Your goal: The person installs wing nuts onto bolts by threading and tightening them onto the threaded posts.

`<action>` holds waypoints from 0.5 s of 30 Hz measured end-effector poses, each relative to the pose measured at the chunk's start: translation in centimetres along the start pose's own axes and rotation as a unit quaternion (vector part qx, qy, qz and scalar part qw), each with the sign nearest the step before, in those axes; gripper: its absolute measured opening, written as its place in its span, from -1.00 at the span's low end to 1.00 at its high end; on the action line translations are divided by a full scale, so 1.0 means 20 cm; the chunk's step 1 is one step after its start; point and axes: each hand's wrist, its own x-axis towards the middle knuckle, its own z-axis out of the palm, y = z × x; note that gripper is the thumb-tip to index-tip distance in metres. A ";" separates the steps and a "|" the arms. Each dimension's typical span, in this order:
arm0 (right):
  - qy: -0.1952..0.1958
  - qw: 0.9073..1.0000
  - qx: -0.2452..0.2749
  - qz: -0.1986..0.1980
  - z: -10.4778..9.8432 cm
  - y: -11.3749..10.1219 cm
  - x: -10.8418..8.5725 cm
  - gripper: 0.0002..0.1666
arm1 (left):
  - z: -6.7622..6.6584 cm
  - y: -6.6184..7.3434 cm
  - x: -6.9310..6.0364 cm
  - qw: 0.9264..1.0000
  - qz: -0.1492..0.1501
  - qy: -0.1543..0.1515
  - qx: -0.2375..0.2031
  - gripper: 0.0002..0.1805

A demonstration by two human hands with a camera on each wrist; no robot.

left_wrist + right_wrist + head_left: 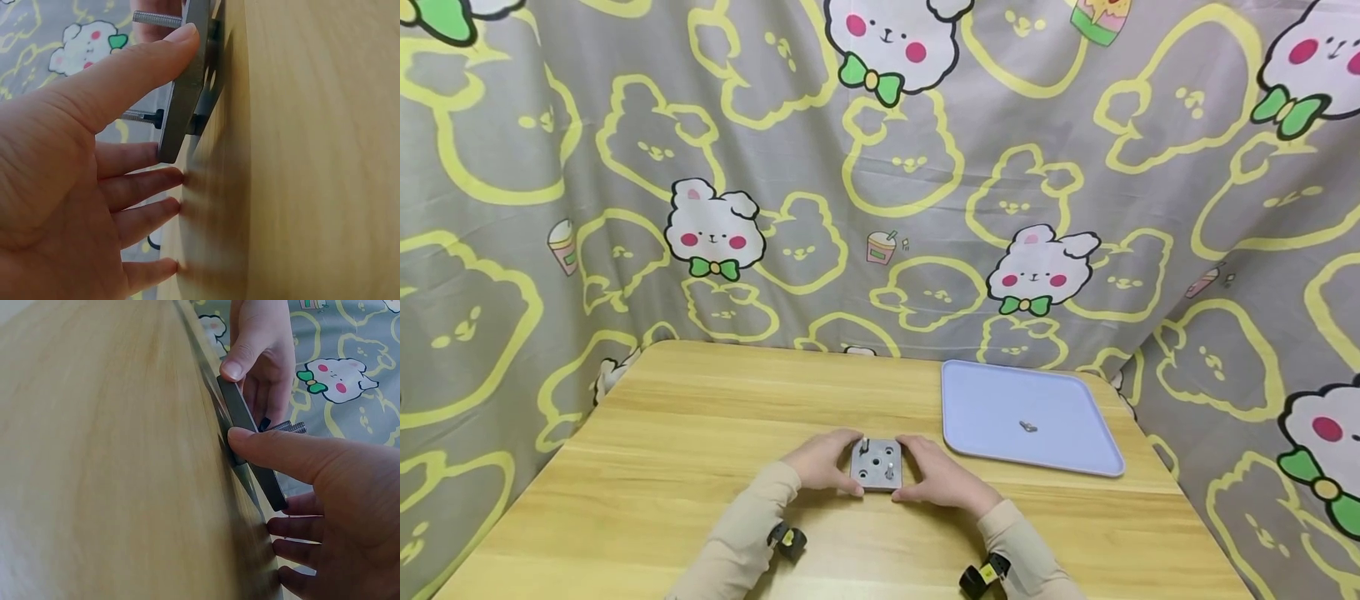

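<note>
A square grey metal plate [877, 478] with several holes is held by its sides between both hands, near the middle of the table. Two threaded screws stand up from it, one at the back left [865, 444], one at the front right [890, 472]. My left hand [823, 463] pinches the left side, thumb at the near corner; in the left wrist view its thumb lies on the edge of the plate [185, 94]. On the right side, my right hand [942, 475] pinches likewise. Below the plate, short dark parts stick out towards the tabletop in the left wrist view.
A light purple tray [1030, 458] lies at the back right of the wooden table [737, 392]. Small metal screws [1027, 427] lie in it. Behind the table hangs a grey patterned curtain [820, 183]. Each forearm wears a black strap device.
</note>
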 end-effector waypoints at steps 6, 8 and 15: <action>-0.001 1.000 0.019 -0.007 -0.04 0.00 -0.01 0.14 | 0.00 0.01 0.01 1.000 0.000 0.003 0.026 0.03; 0.005 0.999 0.037 -0.009 -0.08 0.00 -0.03 0.12 | 0.01 0.00 0.01 0.999 0.000 0.002 0.033 0.04; 0.104 0.994 0.038 0.004 -0.28 0.08 -0.08 -0.06 | 0.03 -0.02 0.01 0.999 -0.011 0.000 0.042 0.07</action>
